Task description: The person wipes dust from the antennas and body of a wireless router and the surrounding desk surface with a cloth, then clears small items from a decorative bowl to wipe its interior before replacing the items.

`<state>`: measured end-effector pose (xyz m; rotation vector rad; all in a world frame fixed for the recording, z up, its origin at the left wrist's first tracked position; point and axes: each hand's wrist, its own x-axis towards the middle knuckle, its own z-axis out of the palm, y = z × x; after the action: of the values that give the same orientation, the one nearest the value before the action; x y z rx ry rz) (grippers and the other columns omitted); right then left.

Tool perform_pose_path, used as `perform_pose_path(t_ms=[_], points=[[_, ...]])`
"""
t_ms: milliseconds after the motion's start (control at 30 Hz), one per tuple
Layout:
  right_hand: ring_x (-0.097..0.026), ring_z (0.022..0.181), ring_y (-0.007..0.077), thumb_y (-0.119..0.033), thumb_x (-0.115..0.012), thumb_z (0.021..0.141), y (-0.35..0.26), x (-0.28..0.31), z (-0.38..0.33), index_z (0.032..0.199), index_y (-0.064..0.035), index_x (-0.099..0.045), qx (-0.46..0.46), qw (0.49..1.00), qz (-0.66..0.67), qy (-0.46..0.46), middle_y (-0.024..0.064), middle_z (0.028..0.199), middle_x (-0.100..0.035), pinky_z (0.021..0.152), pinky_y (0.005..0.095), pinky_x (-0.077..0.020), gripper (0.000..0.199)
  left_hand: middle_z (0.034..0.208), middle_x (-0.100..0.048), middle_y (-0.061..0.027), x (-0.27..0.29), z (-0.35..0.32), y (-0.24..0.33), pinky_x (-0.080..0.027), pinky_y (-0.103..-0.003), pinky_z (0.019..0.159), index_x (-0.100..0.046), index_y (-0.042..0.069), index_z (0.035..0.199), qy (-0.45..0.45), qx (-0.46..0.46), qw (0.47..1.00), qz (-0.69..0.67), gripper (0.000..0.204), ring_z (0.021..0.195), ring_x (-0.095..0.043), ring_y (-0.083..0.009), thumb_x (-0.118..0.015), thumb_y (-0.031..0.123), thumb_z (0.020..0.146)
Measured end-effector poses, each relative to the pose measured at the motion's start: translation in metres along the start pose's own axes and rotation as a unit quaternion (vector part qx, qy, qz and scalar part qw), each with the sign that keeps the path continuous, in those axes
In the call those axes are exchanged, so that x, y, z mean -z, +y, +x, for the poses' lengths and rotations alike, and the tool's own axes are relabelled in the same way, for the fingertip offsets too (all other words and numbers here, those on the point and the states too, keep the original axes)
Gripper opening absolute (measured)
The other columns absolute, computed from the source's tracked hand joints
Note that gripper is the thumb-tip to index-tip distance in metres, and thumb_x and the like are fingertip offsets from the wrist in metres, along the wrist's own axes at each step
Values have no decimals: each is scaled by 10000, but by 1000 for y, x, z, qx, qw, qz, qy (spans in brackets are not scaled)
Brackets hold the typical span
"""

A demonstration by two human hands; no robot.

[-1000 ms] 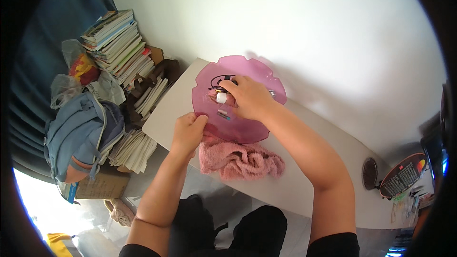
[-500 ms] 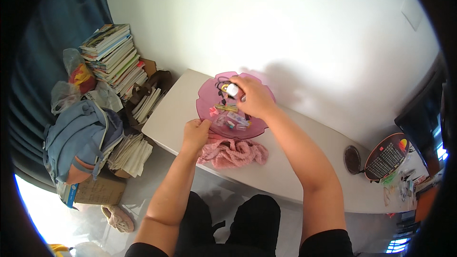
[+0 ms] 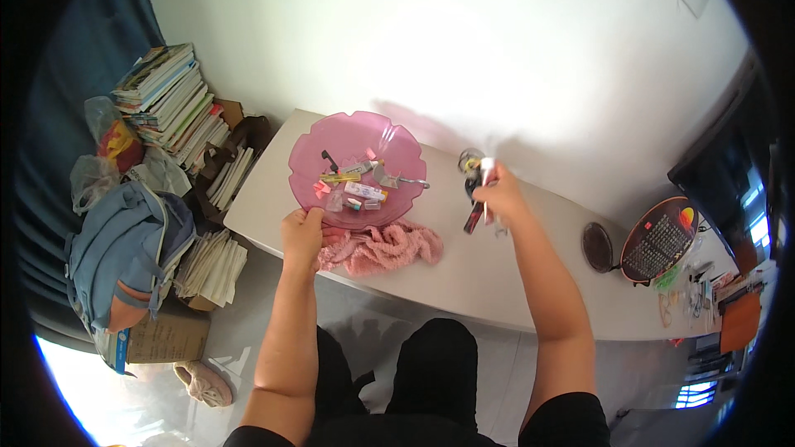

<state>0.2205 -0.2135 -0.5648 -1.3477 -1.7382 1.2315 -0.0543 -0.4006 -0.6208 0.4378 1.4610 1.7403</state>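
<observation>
White table [image 3: 464,273] under pink towel [image 3: 383,248]

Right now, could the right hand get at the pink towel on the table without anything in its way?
Probably yes. The right hand is over the white table close beside the pink towel, with bare tabletop between. But its grip is full of small items, and the pink tray overlaps the towel's far edge.

- A plain white wall [image 3: 497,41] is standing behind the pale surface [image 3: 530,277].
- Stacked books [image 3: 170,95] are leaning by a dark blue curtain [image 3: 74,25].
- Daylight is brightening the grey floor [image 3: 240,339].
</observation>
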Motion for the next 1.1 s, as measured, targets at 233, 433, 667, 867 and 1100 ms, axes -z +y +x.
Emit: perform_pose_path(t_ms=[233,433,667,867,1100], points=[[-611,807,311,-91,-656,666,34,-40,-7,1122,-123,-538,92,944,-314,54,139,836,-617,715,394,-493,473,749,-633,-153,-1,-9,2,-522,-259,470,-549,-72,853,1,21,1000,-11,177,554,-635,-200,-481,90,872],[-502,1031,349,-247,-715,704,35,-54,-16,1252,-193,-488,123,877,-462,39,157,1114,-508,810,464,-476,596,765,-639,-154,1,-4,-7,-525,-261,481,-555,-67,882,-8,18,1000,-10,185,576,-642,-211,-483,104,889],[-391,1216,383,-317,-744,673,5,-37,-17,1345,-210,-445,121,860,-496,15,194,1343,-389,955,482,-401,742,746,-633,-132,2,-1,-15,-517,-259,482,-566,-84,881,-3,-14,1000,-24,191,560,-629,-173,-500,96,886],[-596,932,304,-57,-599,783,-47,-75,-4,1042,-84,-631,384,879,-284,16,149,979,-614,800,386,-476,262,789,-651,-127,2,-2,-17,-517,-239,494,-581,-64,927,-2,-28,999,14,210,591,-633,-169,-495,127,908],[-621,867,304,-42,-611,760,-39,-122,43,945,-79,-675,288,836,-463,-62,131,867,-640,690,416,-491,200,793,-649,-106,-3,6,-29,-528,-243,509,-595,-57,911,-11,-50,999,19,196,592,-621,-140,-509,118,902]])
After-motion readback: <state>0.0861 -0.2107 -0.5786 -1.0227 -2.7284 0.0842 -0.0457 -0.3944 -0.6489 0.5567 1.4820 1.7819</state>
